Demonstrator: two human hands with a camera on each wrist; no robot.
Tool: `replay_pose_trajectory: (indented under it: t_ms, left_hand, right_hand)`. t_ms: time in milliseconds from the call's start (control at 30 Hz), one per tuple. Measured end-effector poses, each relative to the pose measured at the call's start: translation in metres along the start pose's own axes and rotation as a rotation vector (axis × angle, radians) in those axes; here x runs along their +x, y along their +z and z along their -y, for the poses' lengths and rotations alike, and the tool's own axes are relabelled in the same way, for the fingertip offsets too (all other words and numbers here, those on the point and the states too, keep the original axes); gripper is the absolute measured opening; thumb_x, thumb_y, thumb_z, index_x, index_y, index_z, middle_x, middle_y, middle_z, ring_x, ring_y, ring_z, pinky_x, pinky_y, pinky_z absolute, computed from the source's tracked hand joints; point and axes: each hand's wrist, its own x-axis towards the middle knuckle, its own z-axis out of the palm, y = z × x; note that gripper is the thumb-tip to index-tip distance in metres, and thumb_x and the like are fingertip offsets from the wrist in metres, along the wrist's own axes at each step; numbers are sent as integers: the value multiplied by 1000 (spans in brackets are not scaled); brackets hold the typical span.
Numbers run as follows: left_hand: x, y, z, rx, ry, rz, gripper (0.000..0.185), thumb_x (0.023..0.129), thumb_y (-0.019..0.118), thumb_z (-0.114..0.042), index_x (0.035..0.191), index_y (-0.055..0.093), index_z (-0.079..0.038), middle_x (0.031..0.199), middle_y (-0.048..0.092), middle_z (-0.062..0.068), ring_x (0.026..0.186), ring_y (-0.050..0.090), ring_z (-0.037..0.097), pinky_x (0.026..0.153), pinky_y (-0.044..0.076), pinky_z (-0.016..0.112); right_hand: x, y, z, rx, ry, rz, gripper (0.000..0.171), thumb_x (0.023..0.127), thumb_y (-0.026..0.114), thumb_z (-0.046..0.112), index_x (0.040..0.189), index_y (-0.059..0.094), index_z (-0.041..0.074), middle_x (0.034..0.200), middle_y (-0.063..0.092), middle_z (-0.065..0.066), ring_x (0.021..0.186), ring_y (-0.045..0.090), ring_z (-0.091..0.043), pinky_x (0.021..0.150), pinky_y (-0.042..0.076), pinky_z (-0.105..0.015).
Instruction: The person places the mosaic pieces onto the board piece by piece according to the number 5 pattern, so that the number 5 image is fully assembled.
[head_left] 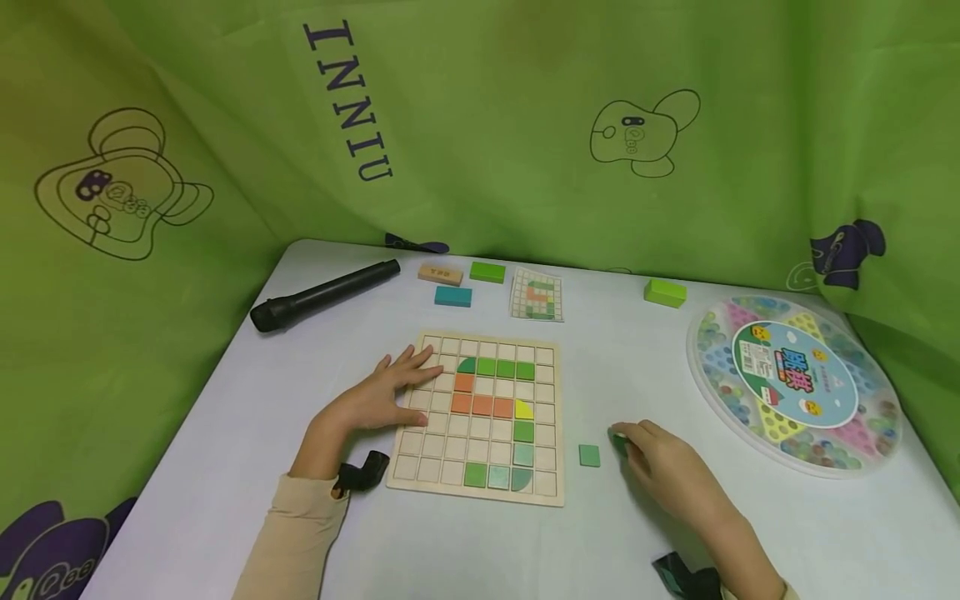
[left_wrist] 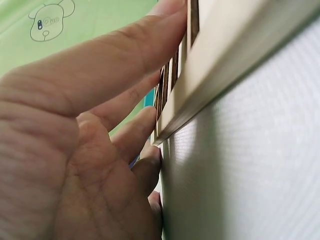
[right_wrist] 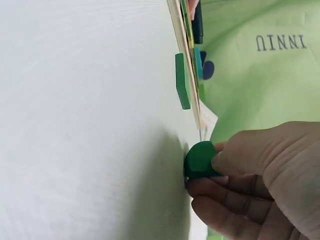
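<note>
A square wooden grid board (head_left: 446, 448) lies on the white table, with green, orange, yellow and pale green tiles in some of its cells. My left hand (head_left: 378, 393) rests on the board's left side, fingers spread, the thumb on the edge nearer me. Seen from the left wrist, that hand (left_wrist: 95, 145) has its fingertips at the board's wooden rim (left_wrist: 200, 80). To the right of the board, my right hand (head_left: 671, 462) pinches a green quarter-round tile (right_wrist: 200, 160) between thumb and fingers, close over the tabletop. A square green tile (head_left: 589, 456) lies between this hand and the board.
Behind the board lie a printed pattern card (head_left: 537, 295), a teal block (head_left: 453, 297), a green block (head_left: 487, 272) and a wooden block (head_left: 440, 274). A black microphone (head_left: 326, 296) is at back left. Right stand another green block (head_left: 665, 292) and a round marble-game box (head_left: 795, 387).
</note>
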Motion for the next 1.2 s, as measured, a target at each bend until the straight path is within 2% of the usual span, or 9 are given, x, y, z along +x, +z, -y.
replay_pose_trajectory:
  t_ms: [133,267,367,467,600,700,867,1000,1200]
  left_hand:
    - [0,0,1,5,0,4,79,77,77,-34,144,41,-15,159,14,8,147,-1,34,117,-5,55]
    - [0,1,2,6,2,2,79,76,77,-34,144,41,-15,159,14,9,147,-1,34,117,-5,55]
    - [0,1,2,3,3,0,80,76,77,-34,144,41,-15,159,14,9,147,-1,34,117,-5,55]
    - [0,2,3,2,3,0,79,76,77,-34,144,41,-14,159,14,9,147,-1,34,117,-5,55]
    - [0,2,4,4,3,3,79,77,77,-34,145,41,-15,159,13,9,147,-1,34,117,-5,55]
    - [1,1,3,4,0,3,79,76,77,-33,145,41,-15,159,13,8,147,-1,34,117,-6,54]
    - [1,0,2,9,3,3,79,77,77,-33,144,41,-14,159,14,9,147,-1,35,117,-6,55]
    - [1,0,3,8,3,3,79,77,77,-34,145,41,-14,159,14,9,147,-1,35,117,-6,55]
    - [1,1,3,12,8,2,79,77,76,-34,145,41,-14,159,14,9,147,-1,35,117,-5,55]
  right_hand:
    - [3,0,0,143,9,4,29,83,64,-2,109,69,10,81,62,8,66,47,1,57,46,-19]
    - [7,0,2,374,14,36,28,86,63,0,109,71,15,95,70,4,80,60,0,67,53,-18]
    - [12,2,6,607,32,141,24,92,59,8,114,68,12,105,70,-3,86,65,-6,72,54,-20]
    - [18,5,13,821,55,277,27,96,55,13,119,64,4,99,68,-10,80,64,-8,66,52,-21]
    - [24,11,24,988,75,404,32,93,59,14,121,61,-2,93,66,-10,77,61,-6,62,52,-22]
    - [27,15,33,1086,80,462,35,90,63,11,121,59,-5,99,66,-8,82,62,-4,66,54,-20]
    - [32,21,46,1152,53,496,38,88,66,11,121,59,-5,102,66,-12,85,63,-5,69,53,-17]
    - [37,23,57,1101,-13,468,35,88,66,11,119,61,-4,100,66,-17,85,63,-6,69,54,-18]
    - [47,26,75,1030,-65,463,34,87,68,15,117,64,-2,101,67,-13,87,62,-7,73,55,-20]
